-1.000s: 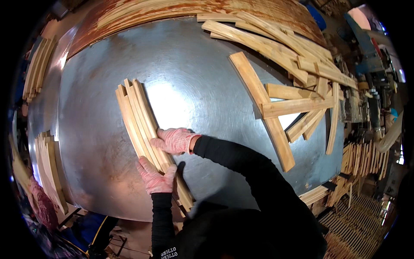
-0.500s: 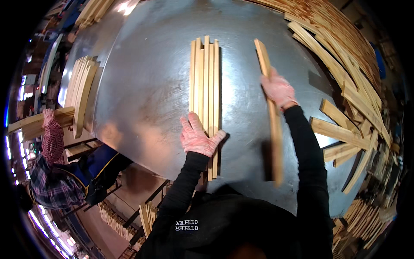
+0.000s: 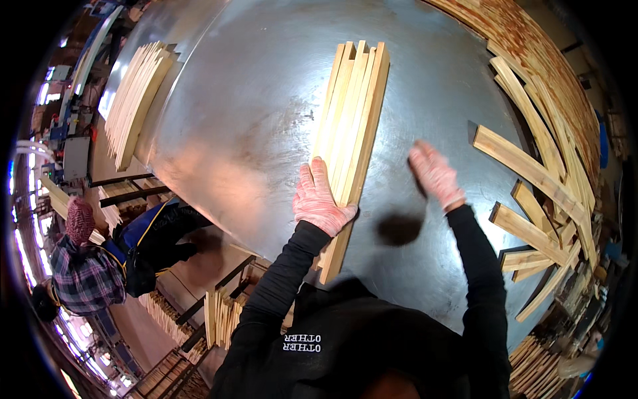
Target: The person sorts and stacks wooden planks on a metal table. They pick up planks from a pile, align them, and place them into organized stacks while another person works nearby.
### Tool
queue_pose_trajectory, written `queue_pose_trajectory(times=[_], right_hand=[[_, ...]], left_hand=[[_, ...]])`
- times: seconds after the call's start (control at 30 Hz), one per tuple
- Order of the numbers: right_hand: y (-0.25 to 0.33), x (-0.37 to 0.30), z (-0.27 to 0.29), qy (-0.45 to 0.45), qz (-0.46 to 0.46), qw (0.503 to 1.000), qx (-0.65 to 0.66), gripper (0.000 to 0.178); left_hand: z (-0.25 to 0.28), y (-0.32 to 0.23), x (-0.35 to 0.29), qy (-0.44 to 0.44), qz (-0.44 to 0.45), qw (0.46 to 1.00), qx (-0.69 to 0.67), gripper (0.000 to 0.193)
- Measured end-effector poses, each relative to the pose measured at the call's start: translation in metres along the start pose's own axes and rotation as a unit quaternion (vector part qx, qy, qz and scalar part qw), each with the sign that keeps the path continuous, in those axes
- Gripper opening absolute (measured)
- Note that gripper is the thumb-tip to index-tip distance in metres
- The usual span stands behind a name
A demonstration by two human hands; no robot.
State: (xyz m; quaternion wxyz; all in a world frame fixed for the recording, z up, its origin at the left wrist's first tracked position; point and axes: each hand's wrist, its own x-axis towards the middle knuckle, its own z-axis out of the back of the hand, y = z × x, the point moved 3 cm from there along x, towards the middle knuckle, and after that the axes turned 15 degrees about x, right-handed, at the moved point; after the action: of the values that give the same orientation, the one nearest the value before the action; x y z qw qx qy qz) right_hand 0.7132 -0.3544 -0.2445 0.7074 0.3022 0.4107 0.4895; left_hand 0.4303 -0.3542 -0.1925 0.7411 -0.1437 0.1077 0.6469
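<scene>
A bundle of pale wooden strips (image 3: pixel 352 113) lies side by side on the metal table, slightly slanted, with uneven far ends. My gloved left hand (image 3: pixel 321 199) clasps it near its close end. The fingers lie along the left side and the thumb reaches across the top toward the right. My gloved right hand (image 3: pixel 435 176) is off to the right above the table, holding nothing. Its fingers look stretched out, though motion smears them. A dark shadow falls on the metal beneath it.
Loose wooden boards (image 3: pixel 531 166) lie crossed in a heap along the right side. Another stack of strips (image 3: pixel 139 100) rests at the table's left edge. A person in a plaid shirt (image 3: pixel 86 276) is at the left, beside racks of wood (image 3: pixel 222 316).
The strip my right hand carried now lies against the bundle's right side, and that hand is empty. My view has shifted, and the bundle appears more slanted.
</scene>
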Motion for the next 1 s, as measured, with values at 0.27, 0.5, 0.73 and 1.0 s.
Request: queue_pose_trajectory(times=[0.27, 0.5, 0.73, 1.0], right_hand=[[0.097, -0.064, -0.141, 0.107, 0.017, 0.817, 0.567, 0.088], [0.082, -0.036, -0.17, 0.076, 0.018, 0.973, 0.219, 0.086], [0.101, -0.04, -0.184, 0.07, 0.078, 0.97, 0.218, 0.085], [0.122, -0.003, -0.189, 0.13, 0.365, 0.915, -0.11, 0.048]], left_hand=[[-0.045, 0.058, 0.023, 0.237, -0.067, 0.364, -0.898, 0.09], [-0.069, 0.132, 0.083, 0.087, -0.038, 0.993, -0.074, 0.043], [-0.003, 0.112, 0.042, -0.086, 0.019, 0.977, -0.192, 0.078], [0.027, 0.159, 0.03, -0.052, 0.087, 0.991, 0.088, 0.116]])
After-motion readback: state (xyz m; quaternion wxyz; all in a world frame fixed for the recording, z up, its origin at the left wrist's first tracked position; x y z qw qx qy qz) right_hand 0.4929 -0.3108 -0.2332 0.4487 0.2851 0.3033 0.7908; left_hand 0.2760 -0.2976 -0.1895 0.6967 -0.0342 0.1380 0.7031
